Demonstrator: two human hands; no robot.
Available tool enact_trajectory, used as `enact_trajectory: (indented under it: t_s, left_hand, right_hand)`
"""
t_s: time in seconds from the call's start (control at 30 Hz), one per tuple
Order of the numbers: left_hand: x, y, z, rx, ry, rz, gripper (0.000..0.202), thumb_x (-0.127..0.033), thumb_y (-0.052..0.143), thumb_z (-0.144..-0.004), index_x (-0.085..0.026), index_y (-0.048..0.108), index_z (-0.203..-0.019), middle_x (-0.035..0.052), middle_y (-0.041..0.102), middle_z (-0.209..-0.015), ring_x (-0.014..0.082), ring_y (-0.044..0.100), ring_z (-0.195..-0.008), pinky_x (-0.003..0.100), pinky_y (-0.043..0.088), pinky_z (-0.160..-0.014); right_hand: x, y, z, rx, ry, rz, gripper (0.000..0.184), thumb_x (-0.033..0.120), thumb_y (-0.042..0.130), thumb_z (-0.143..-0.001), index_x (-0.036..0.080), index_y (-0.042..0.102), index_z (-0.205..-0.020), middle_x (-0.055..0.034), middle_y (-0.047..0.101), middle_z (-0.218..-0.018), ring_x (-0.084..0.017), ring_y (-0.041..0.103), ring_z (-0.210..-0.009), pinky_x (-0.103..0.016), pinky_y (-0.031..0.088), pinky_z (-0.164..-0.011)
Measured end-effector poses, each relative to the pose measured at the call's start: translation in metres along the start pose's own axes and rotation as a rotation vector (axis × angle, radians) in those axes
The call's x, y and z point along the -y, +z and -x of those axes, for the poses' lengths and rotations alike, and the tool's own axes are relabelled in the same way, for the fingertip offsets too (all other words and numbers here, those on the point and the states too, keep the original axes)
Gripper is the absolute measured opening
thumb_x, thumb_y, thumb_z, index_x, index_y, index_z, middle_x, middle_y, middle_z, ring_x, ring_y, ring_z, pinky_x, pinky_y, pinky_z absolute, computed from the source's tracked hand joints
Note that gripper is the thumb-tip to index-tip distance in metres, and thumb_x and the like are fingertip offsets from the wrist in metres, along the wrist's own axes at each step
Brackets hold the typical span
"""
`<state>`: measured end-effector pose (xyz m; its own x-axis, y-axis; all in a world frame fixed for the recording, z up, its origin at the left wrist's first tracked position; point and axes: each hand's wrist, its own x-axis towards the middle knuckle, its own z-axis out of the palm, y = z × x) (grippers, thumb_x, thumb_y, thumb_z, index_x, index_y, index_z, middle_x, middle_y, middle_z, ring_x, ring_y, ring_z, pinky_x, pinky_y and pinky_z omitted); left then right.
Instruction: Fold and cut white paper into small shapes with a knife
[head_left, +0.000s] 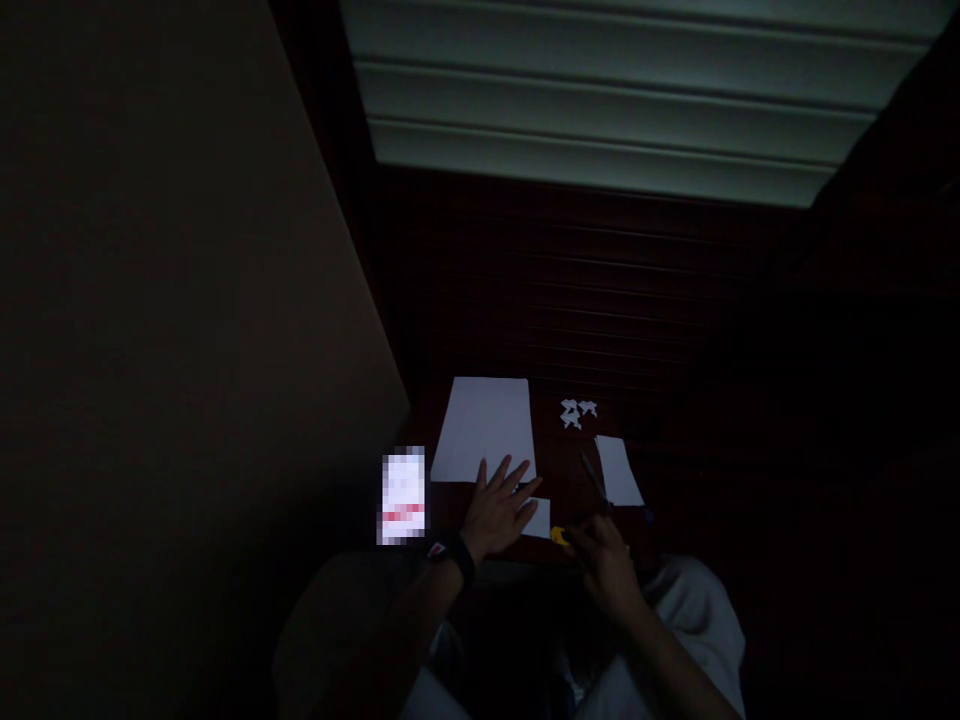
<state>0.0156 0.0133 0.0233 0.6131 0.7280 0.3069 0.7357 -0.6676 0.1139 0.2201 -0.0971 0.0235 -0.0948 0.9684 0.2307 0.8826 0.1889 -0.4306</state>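
Dim light lay over the room, with pale slats [600, 100] above and a plain wall [165, 300] at the left side. From my distant place I watched the dark table [555, 455], which carried everything near the hands. My left hand [495, 515] was open and flat, its fingers spread; it partly covered the small sheet [538, 518], and its fingertips reached over the lower edge of the large sheet [484, 425]. My right hand [606, 560] was closed around a yellow tool [560, 536], whose visible end was just beside the small sheet's right edge. What kind of tool it was, I could not tell. Near this hand lay a thin dark stick [590, 470], beside the narrow sheet [620, 472]. Farther back, some jagged pieces [571, 416] of white colour were grouped together. At the left of the large sheet, a bright panel [403, 485] showed only blurred blocks.
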Motion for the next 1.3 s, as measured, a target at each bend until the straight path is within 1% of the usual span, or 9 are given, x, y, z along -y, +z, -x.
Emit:
enact_trajectory:
  t_s: [0.2,0.37,0.57,0.7,0.83,0.9,1.0,1.13,1.3]
  left_hand:
    - [0.000,0.002,0.000,0.000,-0.006,-0.009,0.045,-0.050,0.032,-0.092,-0.040,0.037,-0.136,-0.0048,0.031,-0.148,0.0281,0.013,-0.139,0.060,0.002,-0.109]
    - [0.000,0.002,0.000,-0.011,0.000,0.001,0.046,-0.049,0.034,-0.092,-0.040,0.036,-0.137,-0.0040,0.033,-0.147,0.0285,0.014,-0.139,0.060,0.002,-0.109]
    - [0.001,0.002,0.001,-0.032,-0.004,0.014,0.045,-0.048,0.035,-0.092,-0.040,0.037,-0.136,-0.0045,0.034,-0.147,0.0285,0.014,-0.139,0.060,0.002,-0.109]
    - [-0.010,0.001,0.002,-0.048,-0.069,0.022,0.044,-0.046,0.035,-0.092,-0.040,0.038,-0.135,-0.0042,0.032,-0.148,0.0297,0.013,-0.139,0.062,0.002,-0.109]
    - [-0.020,-0.006,0.003,-0.079,-0.114,0.033,0.045,-0.040,0.033,-0.094,-0.036,0.033,-0.139,-0.0018,0.026,-0.150,0.0304,0.011,-0.139,0.063,0.004,-0.108]
    - [-0.017,-0.012,0.004,-0.096,-0.122,0.029,0.047,-0.036,0.032,-0.095,-0.033,0.030,-0.141,-0.0003,0.025,-0.151,0.0295,0.011,-0.139,0.061,0.005,-0.109]
    - [-0.005,-0.017,0.011,-0.095,-0.116,0.009,0.047,-0.033,0.033,-0.095,-0.030,0.030,-0.142,0.0009,0.025,-0.151,0.0280,0.013,-0.139,0.057,0.008,-0.111]
    - [0.006,-0.012,0.023,-0.056,-0.110,-0.016,0.047,-0.036,0.034,-0.094,-0.030,0.032,-0.141,0.0006,0.027,-0.150,0.0277,0.014,-0.139,0.056,0.009,-0.112]
    - [0.004,-0.007,0.029,-0.036,-0.102,-0.007,0.047,-0.041,0.033,-0.094,-0.032,0.033,-0.140,-0.0009,0.028,-0.150,0.0268,0.013,-0.140,0.054,0.009,-0.112]
  right_hand:
    - [0.000,-0.003,0.009,0.001,-0.004,0.006,0.035,0.017,0.050,-0.087,0.028,0.058,-0.119,-0.0077,0.054,-0.094,-0.024,0.049,-0.090,-0.036,0.041,-0.077]
    - [0.001,-0.007,0.016,0.018,0.018,0.025,0.029,0.019,0.050,-0.087,0.028,0.062,-0.112,-0.0078,0.054,-0.092,-0.025,0.050,-0.087,-0.036,0.042,-0.073]
    - [0.000,-0.010,0.017,0.008,0.017,0.017,0.027,0.022,0.050,-0.087,0.027,0.062,-0.111,-0.0080,0.055,-0.092,-0.024,0.051,-0.086,-0.037,0.043,-0.073]
    - [-0.003,-0.008,0.016,-0.027,0.016,0.005,0.027,0.025,0.050,-0.088,0.028,0.061,-0.113,-0.0083,0.056,-0.096,-0.025,0.052,-0.089,-0.038,0.043,-0.075]
    - [-0.009,-0.006,0.014,-0.032,0.028,0.012,0.027,0.025,0.050,-0.088,0.029,0.061,-0.112,-0.0076,0.057,-0.097,-0.025,0.052,-0.090,-0.039,0.043,-0.078]
    - [-0.011,-0.006,0.013,-0.037,0.032,0.013,0.027,0.025,0.050,-0.088,0.028,0.061,-0.112,-0.0077,0.057,-0.098,-0.025,0.052,-0.090,-0.039,0.043,-0.078]
    - [-0.015,-0.005,0.013,-0.042,0.023,0.007,0.028,0.026,0.050,-0.088,0.028,0.061,-0.114,-0.0082,0.057,-0.099,-0.025,0.052,-0.090,-0.039,0.043,-0.078]
    - [-0.017,-0.003,0.010,-0.052,0.011,0.014,0.029,0.027,0.051,-0.088,0.028,0.060,-0.115,-0.0089,0.057,-0.100,-0.025,0.053,-0.091,-0.039,0.044,-0.078]
    - [-0.015,-0.006,0.003,-0.036,-0.031,0.017,0.029,0.026,0.053,-0.087,0.029,0.061,-0.114,-0.0088,0.058,-0.100,-0.026,0.054,-0.093,-0.039,0.044,-0.080]
